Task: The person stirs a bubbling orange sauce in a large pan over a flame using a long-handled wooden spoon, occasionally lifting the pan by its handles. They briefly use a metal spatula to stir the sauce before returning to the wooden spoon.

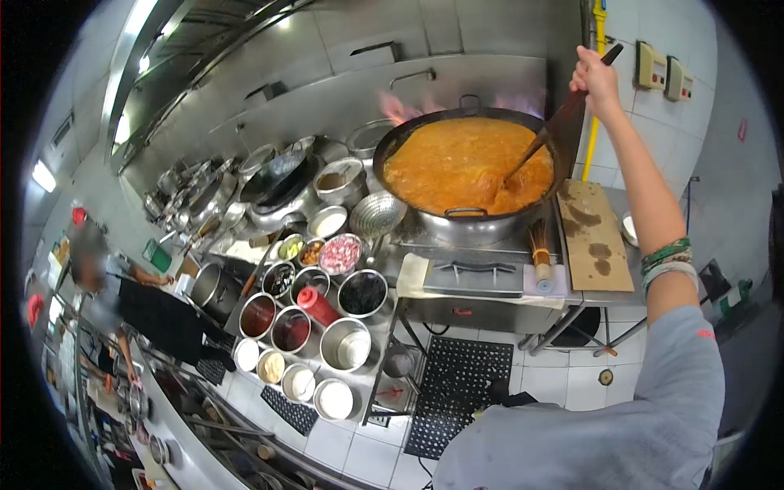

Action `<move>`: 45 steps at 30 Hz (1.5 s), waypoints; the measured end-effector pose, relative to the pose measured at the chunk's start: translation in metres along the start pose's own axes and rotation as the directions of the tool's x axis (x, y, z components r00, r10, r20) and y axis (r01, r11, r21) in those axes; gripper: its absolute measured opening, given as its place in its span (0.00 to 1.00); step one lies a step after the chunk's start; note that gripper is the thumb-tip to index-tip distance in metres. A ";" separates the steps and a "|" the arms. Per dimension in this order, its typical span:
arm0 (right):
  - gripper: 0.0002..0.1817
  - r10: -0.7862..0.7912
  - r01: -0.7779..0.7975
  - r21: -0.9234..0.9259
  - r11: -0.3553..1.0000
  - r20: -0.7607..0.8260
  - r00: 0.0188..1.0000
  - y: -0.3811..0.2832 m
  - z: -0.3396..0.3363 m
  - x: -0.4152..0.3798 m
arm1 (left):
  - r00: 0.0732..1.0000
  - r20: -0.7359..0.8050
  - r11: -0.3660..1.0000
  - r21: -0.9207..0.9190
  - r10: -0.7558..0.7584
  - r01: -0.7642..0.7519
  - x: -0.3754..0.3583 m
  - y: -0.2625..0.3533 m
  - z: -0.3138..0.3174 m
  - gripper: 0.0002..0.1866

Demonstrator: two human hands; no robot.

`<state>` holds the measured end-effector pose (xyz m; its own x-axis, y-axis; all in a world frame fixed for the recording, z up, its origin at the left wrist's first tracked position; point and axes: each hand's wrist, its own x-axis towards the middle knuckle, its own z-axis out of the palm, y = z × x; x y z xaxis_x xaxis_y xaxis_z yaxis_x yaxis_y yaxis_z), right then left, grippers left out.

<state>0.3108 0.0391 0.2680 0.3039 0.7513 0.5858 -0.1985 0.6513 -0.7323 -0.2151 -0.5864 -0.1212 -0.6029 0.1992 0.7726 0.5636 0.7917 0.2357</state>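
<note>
My right hand (598,82) is raised at the upper right, its fingers wrapped round a long-handled stirring tool (529,155). The dark handle slants down to the left into a large black wok (380,167). Thick orange soup or sauce (465,155) nearly fills the wok, and the tool's lower end is sunk in it, so its shape is hidden. Flames (400,108) show behind the wok's far rim. My left hand is out of view.
Left of the wok are a perforated strainer (377,214), several steel ingredient pots and a red squeeze bottle (317,306). A bamboo brush (540,253) and stained cardboard (594,237) lie to its right. A person in a dark apron (159,314) stands at far left. Black mats (459,392) cover floor tiles.
</note>
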 end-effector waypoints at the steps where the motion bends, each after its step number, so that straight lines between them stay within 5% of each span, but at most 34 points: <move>1: 0.15 0.003 -0.002 0.034 0.999 -0.027 1.000 0.009 -0.002 -0.001 | 0.987 0.145 0.957 -0.271 -0.064 0.102 0.016 0.026 0.020 0.30; 2: 0.15 -0.012 0.014 0.053 0.999 -0.038 0.999 0.022 -0.010 0.002 | 0.978 0.179 0.845 -0.503 -0.102 0.180 0.007 0.033 0.079 0.22; 3: 0.16 -0.020 0.024 0.081 0.996 -0.053 0.998 0.030 -0.014 0.001 | 0.983 0.131 0.868 -0.494 0.129 -0.048 0.034 0.098 0.071 0.21; 4: 0.16 -0.027 0.034 0.109 0.994 -0.065 0.997 0.038 -0.016 -0.001 | 0.930 0.330 0.769 -0.633 0.165 0.089 0.057 0.162 0.060 0.20; 5: 0.17 -0.038 0.047 0.119 0.992 -0.077 0.996 0.044 -0.018 -0.005 | 0.877 0.339 0.676 -0.737 0.339 0.023 0.070 0.206 0.068 0.18; 8: 0.20 -0.067 0.084 0.156 0.984 -0.111 0.992 0.062 -0.016 -0.019 | 0.702 0.139 0.382 -0.902 0.698 -0.201 0.106 0.354 0.058 0.20; 13: 0.21 -0.122 0.146 0.189 0.971 -0.134 0.984 0.107 -0.006 -0.046 | 0.560 -0.168 0.016 -0.951 0.811 -0.309 0.121 0.543 0.069 0.18; 17: 0.23 -0.182 0.199 0.128 0.972 -0.129 0.975 0.152 0.003 -0.069 | 0.466 -0.177 0.030 -0.915 0.867 -0.403 0.093 0.627 0.116 0.09; 23: 0.22 -0.204 0.199 -0.084 0.976 -0.050 0.978 0.197 0.028 -0.106 | 0.590 -0.287 -0.003 -0.901 0.755 -0.434 0.076 0.638 0.132 0.17; 29: 0.24 -0.278 0.325 -0.278 0.904 0.194 0.941 0.236 0.048 -0.113 | 0.566 -0.307 -0.042 -0.901 0.765 -0.431 0.080 0.627 0.129 0.17; 36: 0.24 -0.215 0.212 -0.203 0.956 0.008 0.977 0.197 0.046 -0.049 | 0.478 -0.246 -0.087 -0.940 0.843 -0.330 0.087 0.616 0.134 0.15; 45: 0.23 -0.140 0.146 -0.279 0.949 0.043 0.989 0.113 0.049 -0.068 | 0.583 -0.266 -0.152 -0.959 0.767 -0.237 0.083 0.616 0.142 0.14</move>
<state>0.2216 0.0675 0.1625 0.2887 0.6568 0.6967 0.1156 0.6984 -0.7063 0.0019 -0.0007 0.0042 0.2309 0.5701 0.7884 0.5990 -0.7218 0.3466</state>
